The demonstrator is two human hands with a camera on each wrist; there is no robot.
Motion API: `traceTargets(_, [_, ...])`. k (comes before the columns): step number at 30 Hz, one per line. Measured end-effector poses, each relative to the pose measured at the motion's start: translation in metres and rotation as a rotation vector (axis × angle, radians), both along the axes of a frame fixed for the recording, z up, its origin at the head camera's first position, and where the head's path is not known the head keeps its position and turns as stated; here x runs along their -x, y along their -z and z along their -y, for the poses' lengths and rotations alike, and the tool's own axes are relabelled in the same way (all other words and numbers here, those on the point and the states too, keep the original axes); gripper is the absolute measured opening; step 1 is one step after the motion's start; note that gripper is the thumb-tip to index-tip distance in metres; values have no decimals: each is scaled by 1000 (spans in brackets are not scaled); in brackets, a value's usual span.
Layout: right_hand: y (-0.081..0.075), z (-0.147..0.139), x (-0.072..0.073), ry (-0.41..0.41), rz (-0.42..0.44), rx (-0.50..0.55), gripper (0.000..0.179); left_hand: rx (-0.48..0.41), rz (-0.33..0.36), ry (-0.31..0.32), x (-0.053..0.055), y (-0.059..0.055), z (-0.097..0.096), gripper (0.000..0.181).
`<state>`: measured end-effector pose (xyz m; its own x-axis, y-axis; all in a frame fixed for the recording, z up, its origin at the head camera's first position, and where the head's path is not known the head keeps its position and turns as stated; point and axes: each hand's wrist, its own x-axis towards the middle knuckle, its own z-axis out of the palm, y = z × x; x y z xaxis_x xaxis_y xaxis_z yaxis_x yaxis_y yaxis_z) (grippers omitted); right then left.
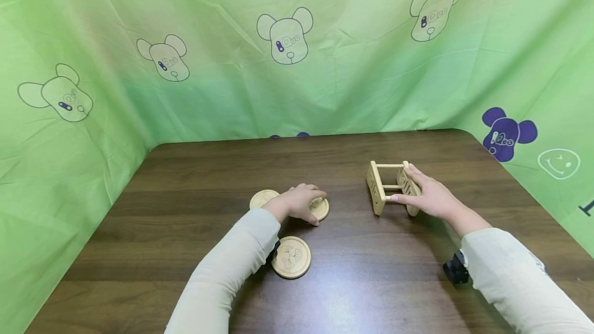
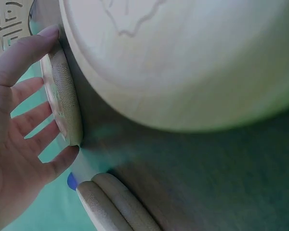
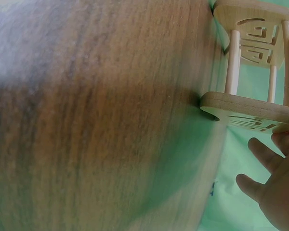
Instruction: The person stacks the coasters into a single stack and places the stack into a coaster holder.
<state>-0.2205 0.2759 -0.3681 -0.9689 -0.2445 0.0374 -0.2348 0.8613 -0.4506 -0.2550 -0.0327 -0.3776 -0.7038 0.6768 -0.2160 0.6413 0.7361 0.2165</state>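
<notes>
My left hand [image 1: 301, 202] reaches down over a round wooden coaster [image 1: 321, 210] lying on the table. In the left wrist view its thumb and little finger span that coaster's edge, and the other fingers [image 2: 36, 118] lie against its top. My right hand [image 1: 429, 195] grips a small wooden coaster rack [image 1: 377, 189] by its right side panel, the thumb lying at a front rod. Cut-out patterns mark the rack's panels, which thin rods join; the right wrist view shows the rack [image 3: 265, 108] with fingers along one panel.
Another coaster [image 1: 263, 198] sits left of my left hand; the left wrist view shows stacked coasters [image 2: 118, 202] there. Nearer to me lies a coaster [image 1: 291, 257] with a leaf-like engraving. A green printed cloth [image 1: 223, 86] hangs behind the dark wooden table [image 1: 195, 174].
</notes>
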Motion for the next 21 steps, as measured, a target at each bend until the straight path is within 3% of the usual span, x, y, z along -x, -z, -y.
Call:
traceTargets(17, [-1, 1, -2, 2, 4, 27, 90, -13, -52, 45, 2, 0, 4, 67])
traceTargets(21, [0, 1, -2, 0, -3, 23, 90, -21, -74, 57, 3, -4, 5, 68])
